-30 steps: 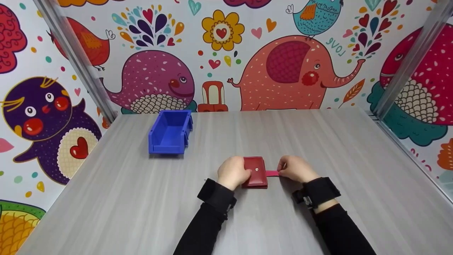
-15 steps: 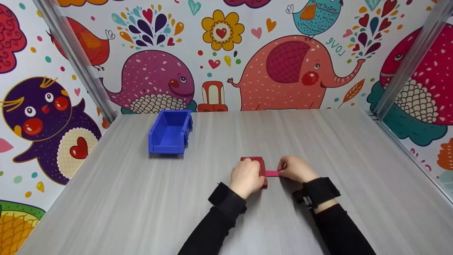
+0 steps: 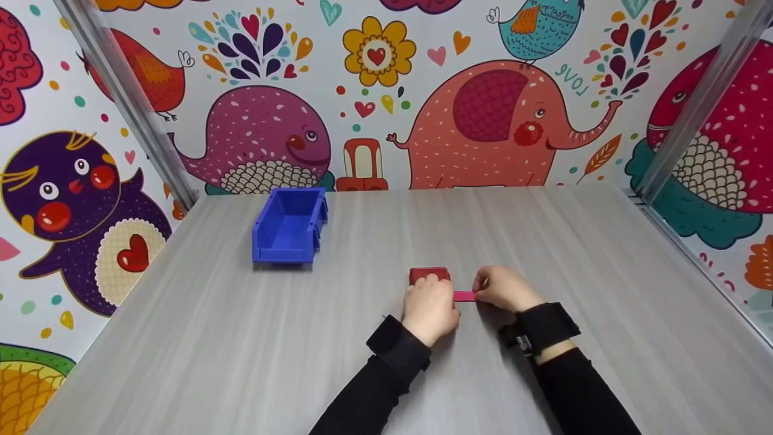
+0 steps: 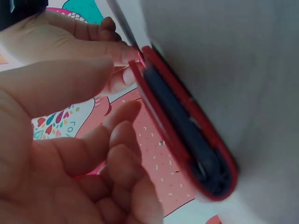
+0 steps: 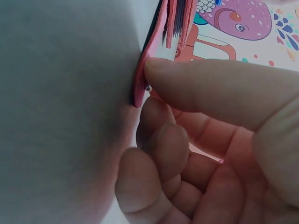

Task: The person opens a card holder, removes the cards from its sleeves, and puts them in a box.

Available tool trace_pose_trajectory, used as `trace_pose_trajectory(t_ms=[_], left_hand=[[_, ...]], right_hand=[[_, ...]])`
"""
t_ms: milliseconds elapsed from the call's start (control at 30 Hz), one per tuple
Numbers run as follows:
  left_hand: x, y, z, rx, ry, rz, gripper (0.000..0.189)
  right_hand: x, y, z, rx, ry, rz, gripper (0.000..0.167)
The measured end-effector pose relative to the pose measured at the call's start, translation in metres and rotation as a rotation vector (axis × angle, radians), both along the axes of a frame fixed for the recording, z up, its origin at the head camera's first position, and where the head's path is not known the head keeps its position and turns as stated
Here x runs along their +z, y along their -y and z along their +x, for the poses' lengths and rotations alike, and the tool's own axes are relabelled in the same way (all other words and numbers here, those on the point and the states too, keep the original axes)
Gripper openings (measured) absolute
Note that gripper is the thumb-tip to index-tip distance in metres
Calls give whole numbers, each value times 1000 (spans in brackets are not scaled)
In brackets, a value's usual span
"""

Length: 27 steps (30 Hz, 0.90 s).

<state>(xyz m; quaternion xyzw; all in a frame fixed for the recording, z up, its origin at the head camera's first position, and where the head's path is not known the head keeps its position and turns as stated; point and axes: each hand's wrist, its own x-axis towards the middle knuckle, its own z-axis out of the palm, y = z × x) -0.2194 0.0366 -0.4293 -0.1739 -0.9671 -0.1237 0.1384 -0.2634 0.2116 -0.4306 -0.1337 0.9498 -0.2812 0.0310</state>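
Note:
A small red wallet (image 3: 429,275) lies on the table, mostly covered by my left hand (image 3: 430,307) in the head view. In the left wrist view the wallet (image 4: 212,198) shows edge-on, its folded covers around dark inner leaves. There the left hand (image 4: 65,158) has loosely bent fingers, with thumb and fingertips beside the wallet's edge and nothing pinched between them. My right hand (image 3: 506,287) pinches the end of a pink strap (image 3: 464,296) that sticks out from the wallet's right side. Up close, the right thumb presses the strap (image 5: 139,88) near a metal snap (image 5: 148,87).
At the back left of the grey table (image 3: 211,338) stands a blue plastic bin (image 3: 284,255), its inside bare. Walls printed with cartoon animals rise behind and at both sides, with metal posts (image 3: 130,103) at the corners.
My left hand has let go of the wallet's left side and slid right across it, to its right edge near the strap. The right hand keeps its pinch in place.

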Motion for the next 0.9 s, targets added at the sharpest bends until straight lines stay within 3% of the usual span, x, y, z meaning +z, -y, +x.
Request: trace_pose_trajectory(t_ms=[367,900], left_hand=[[-4,-6,0,46,20,-70,44],[-6,-6,0,71,-41,-75,41]], right_hand=[[0,0,0,-3,2,19,7],[0,0,1,-4,0,16,8]])
